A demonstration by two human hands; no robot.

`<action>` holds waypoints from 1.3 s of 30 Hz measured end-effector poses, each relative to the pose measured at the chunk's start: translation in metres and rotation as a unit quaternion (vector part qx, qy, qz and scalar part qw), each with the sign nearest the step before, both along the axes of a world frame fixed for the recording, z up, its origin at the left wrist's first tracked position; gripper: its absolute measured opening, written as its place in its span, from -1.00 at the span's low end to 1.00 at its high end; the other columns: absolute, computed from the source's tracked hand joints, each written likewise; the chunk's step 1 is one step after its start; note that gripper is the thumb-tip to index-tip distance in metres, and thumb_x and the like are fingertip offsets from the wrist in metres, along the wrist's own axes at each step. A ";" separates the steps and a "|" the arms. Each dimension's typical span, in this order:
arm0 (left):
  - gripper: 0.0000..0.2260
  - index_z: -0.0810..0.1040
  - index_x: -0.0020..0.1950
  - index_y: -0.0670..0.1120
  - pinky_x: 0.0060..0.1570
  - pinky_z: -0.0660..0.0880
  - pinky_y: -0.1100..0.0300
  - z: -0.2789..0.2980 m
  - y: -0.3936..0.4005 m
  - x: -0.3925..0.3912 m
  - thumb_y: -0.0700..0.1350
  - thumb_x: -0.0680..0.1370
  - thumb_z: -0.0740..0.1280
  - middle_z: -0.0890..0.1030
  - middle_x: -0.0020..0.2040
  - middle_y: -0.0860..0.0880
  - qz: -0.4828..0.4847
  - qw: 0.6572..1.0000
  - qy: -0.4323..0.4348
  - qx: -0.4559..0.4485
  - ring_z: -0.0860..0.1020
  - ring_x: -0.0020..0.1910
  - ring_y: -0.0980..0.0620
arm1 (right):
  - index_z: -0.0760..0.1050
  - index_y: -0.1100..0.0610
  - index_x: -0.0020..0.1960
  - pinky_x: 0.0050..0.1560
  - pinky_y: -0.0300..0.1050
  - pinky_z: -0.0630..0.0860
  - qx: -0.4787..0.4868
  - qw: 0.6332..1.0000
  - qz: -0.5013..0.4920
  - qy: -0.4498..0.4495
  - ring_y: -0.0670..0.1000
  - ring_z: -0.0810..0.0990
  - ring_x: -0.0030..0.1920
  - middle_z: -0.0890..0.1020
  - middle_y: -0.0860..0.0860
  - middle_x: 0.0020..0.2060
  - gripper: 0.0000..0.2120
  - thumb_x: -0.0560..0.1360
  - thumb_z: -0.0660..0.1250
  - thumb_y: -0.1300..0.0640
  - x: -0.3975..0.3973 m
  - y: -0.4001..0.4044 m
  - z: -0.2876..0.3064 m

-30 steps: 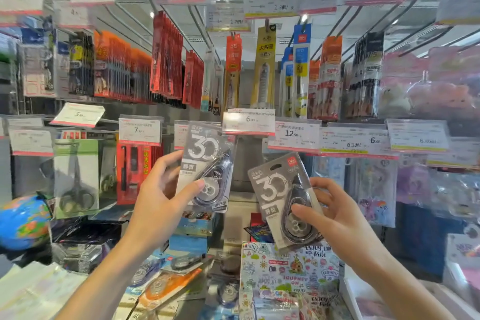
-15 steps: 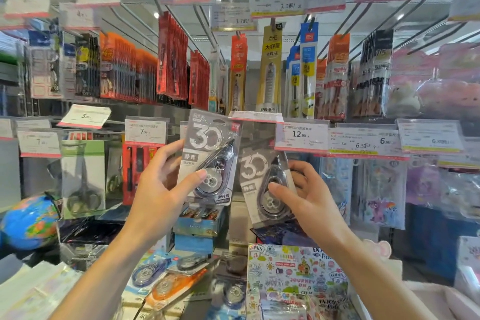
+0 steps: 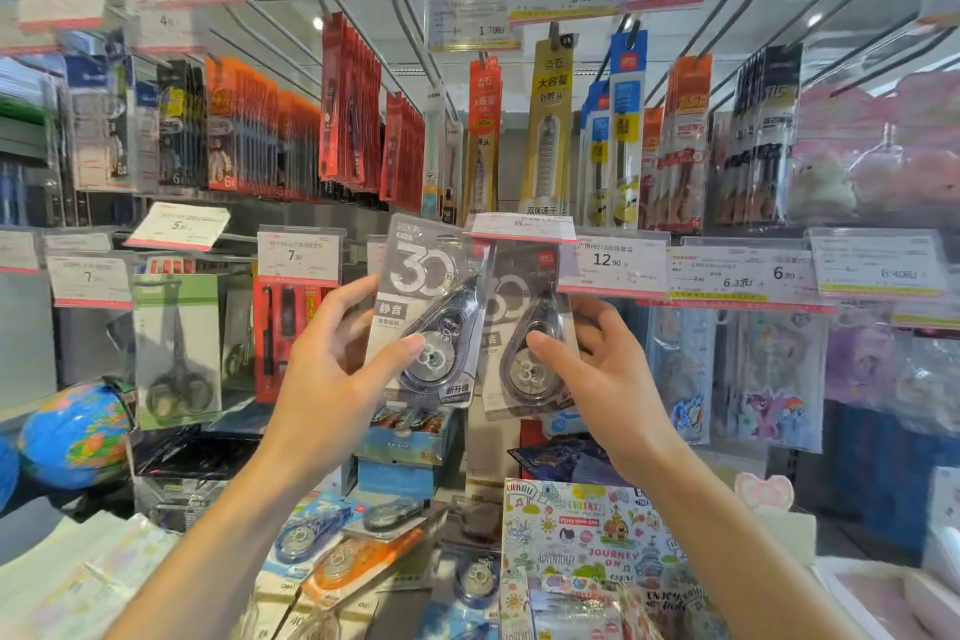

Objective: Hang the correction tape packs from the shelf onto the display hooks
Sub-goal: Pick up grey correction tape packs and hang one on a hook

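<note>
My left hand (image 3: 332, 379) grips a grey correction tape pack (image 3: 428, 296) marked "30", held upright in front of the display. My right hand (image 3: 605, 379) holds a second grey correction tape pack (image 3: 524, 327) just right of the first, its top edge tucked under a tilted price tag (image 3: 522, 226) at the tip of a display hook. The hook itself is hidden behind the tag and packs. More correction tape packs (image 3: 337, 551) in blue, orange and grey lie loose on the shelf below my arms.
Rows of hooks with pens and cutters (image 3: 550, 130) hang above. Scissors packs (image 3: 176, 348) hang at left, a globe (image 3: 72, 437) sits lower left, sticker packs (image 3: 769, 379) hang at right, and a colourful printed box (image 3: 587, 535) stands on the shelf.
My right hand has lifted its pack up and leftward from low right to beside the left pack, under the price tag, which has tipped up. My left hand has stayed almost still.
</note>
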State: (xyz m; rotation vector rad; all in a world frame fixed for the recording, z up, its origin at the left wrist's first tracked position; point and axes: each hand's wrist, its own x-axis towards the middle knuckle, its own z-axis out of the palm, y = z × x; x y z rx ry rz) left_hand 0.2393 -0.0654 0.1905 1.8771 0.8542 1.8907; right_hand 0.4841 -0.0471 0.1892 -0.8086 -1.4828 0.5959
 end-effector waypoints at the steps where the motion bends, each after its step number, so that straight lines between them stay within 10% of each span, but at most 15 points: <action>1: -0.53 0.47 0.29 0.27 -0.04 0.54 0.47 0.000 0.000 0.000 -0.19 0.54 0.48 0.73 0.11 0.25 0.000 1.000 0.001 -0.001 0.69 0.09 0.24 | 0.45 -0.29 0.18 0.11 -0.12 0.62 -0.002 1.000 0.001 -0.001 -0.06 0.74 0.12 0.75 -0.08 0.11 -0.64 0.47 0.50 -0.07 -0.001 0.000 -0.001; 6: -0.54 0.46 0.29 0.28 -0.04 0.54 0.46 0.000 0.002 -0.001 -0.16 0.54 0.48 0.73 0.11 0.24 -0.002 1.000 -0.002 -0.006 0.70 0.08 0.23 | 0.46 -0.28 0.15 -0.05 -0.24 0.65 -0.011 1.000 -0.002 0.007 -0.09 0.76 0.06 0.76 -0.09 0.07 -0.67 0.49 0.51 -0.05 -0.004 0.003 0.001; 16: -0.54 0.44 0.33 0.26 -0.01 0.62 0.14 -0.008 0.009 -0.001 -0.14 0.55 0.48 0.73 0.13 0.21 -0.013 0.999 -0.016 -0.031 0.71 0.09 0.18 | 0.41 -0.14 0.42 0.33 0.18 0.57 -0.030 0.995 -0.089 -0.031 0.02 0.65 0.25 0.68 -0.05 0.22 -0.51 0.54 0.45 -0.16 -0.009 0.014 -0.012; 22: -0.53 0.44 0.33 0.24 -0.03 0.58 0.40 -0.017 0.021 0.001 -0.17 0.56 0.48 0.75 0.10 0.20 -0.020 0.999 -0.026 -0.039 0.72 0.05 0.18 | 0.29 -0.13 0.57 0.36 0.15 0.56 -0.027 0.990 -0.129 -0.047 0.05 0.60 0.35 0.60 -0.03 0.36 -0.38 0.58 0.38 -0.22 -0.013 0.024 -0.021; 29: -0.57 0.47 0.28 0.26 -0.12 0.65 0.28 -0.021 0.030 0.002 -0.13 0.54 0.51 0.72 0.15 0.19 -0.033 0.997 -0.033 -0.054 0.72 0.05 0.14 | 0.24 -0.06 0.56 -0.22 -0.25 0.48 -0.087 0.985 -0.140 -0.051 -0.07 0.67 -0.08 0.65 -0.07 0.01 -0.44 0.63 0.32 -0.15 -0.021 0.071 -0.016; 34: -0.56 0.47 0.29 0.24 -0.17 0.65 0.30 -0.022 0.034 0.000 -0.14 0.53 0.50 0.71 0.11 0.27 -0.031 0.997 -0.038 -0.060 0.72 0.03 0.19 | 0.16 -0.10 0.61 0.36 0.10 0.49 -0.130 0.979 -0.140 -0.064 0.19 0.62 0.32 0.57 0.10 0.39 -0.37 0.63 0.29 -0.22 -0.022 0.095 -0.012; 39: -0.56 0.47 0.28 0.23 -0.17 0.61 0.37 -0.023 0.032 0.000 -0.16 0.53 0.50 0.72 0.10 0.25 -0.044 0.996 -0.032 -0.069 0.73 0.01 0.18 | 0.31 0.02 0.57 0.20 0.02 0.51 -0.135 0.982 -0.112 -0.065 0.04 0.61 0.23 0.66 -0.02 0.22 -0.40 0.62 0.34 -0.19 -0.004 0.090 -0.009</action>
